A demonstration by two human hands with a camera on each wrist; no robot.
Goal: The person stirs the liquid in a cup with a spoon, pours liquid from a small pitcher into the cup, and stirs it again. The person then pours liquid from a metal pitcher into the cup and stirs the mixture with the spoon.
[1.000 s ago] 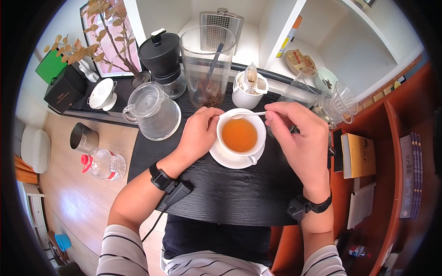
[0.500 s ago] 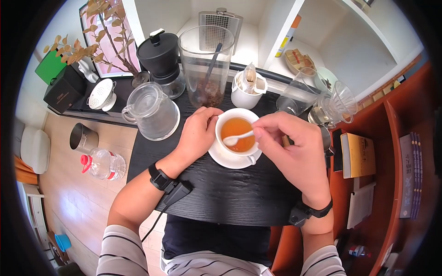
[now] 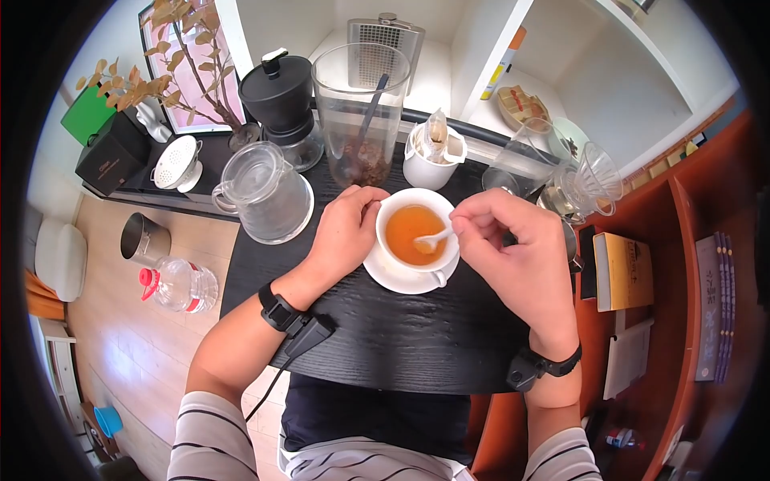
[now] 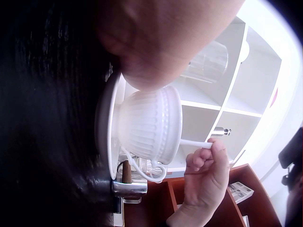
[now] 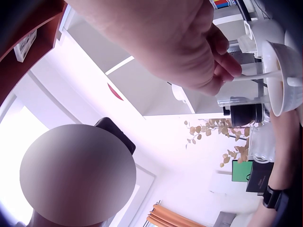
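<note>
A white teacup [image 3: 382, 232] of amber liquid stands on a white saucer [image 3: 393, 280] on the black table; its ribbed side and handle show in the left wrist view. My left hand [image 3: 346, 228] holds the cup at its far left side, fingers bent against it near the rim and partly hidden behind it. Between thumb and fingers my right hand [image 3: 513, 248] pinches the handle of a white spoon [image 3: 433, 239], its bowl in the liquid. The left wrist view shows that handle [image 4: 195, 143] slanting out over the rim.
Behind the cup stand a white mug with a drip bag [image 3: 433, 156], a tall glass vessel [image 3: 358, 104] and a black coffee grinder [image 3: 279, 104]. A glass jug [image 3: 261, 196] is at left. Glassware [image 3: 593, 180] is at right, beside a wooden bookshelf [image 3: 682, 232].
The spoon has gone from above the cup's far rim down into the liquid, then shifted right within it. My right hand moved with it; my left hand stayed at the cup.
</note>
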